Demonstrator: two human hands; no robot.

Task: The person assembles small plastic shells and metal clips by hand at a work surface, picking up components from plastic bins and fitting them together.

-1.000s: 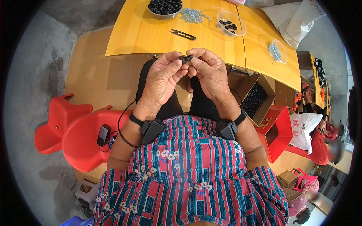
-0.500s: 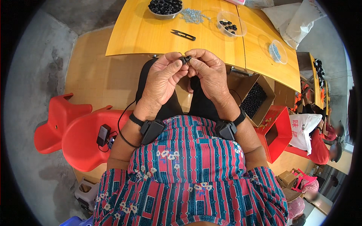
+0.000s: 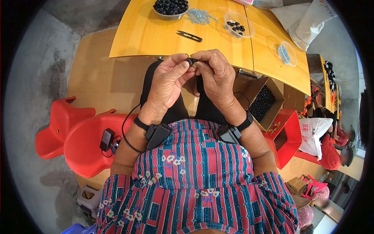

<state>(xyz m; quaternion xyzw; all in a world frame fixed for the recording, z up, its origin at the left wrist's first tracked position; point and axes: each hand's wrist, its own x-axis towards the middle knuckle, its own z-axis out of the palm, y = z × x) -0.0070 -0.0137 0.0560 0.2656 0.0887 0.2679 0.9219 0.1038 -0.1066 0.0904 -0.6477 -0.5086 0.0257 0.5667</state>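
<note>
Close to the table's front edge, my left hand (image 3: 167, 80) pinches a small round black part (image 3: 190, 61) between thumb and fingertips. My right hand (image 3: 216, 76) is closed with its thumb and forefinger at the right side of the same part; the fingers hide much of it. Beyond my hands, black thread snips (image 3: 189, 36) lie on the yellow table (image 3: 152, 31). Farther back stands a bowl of black ring-like parts (image 3: 171, 8), beside a loose pile of small clear-blue pieces (image 3: 199, 16). A clear plastic tub (image 3: 238, 25) holds several black parts.
A small clear tub of bluish pieces (image 3: 286, 54) sits at the table's right. Below it are a cardboard box of black parts (image 3: 265, 102) and a red box (image 3: 286, 136). Red chairs (image 3: 87, 144) stand at left, one carrying a black device (image 3: 107, 139). Other people are at far right.
My right hand has turned, its knuckles rolling over and its fingers curling in more at the black part. My left hand has stayed almost still.
</note>
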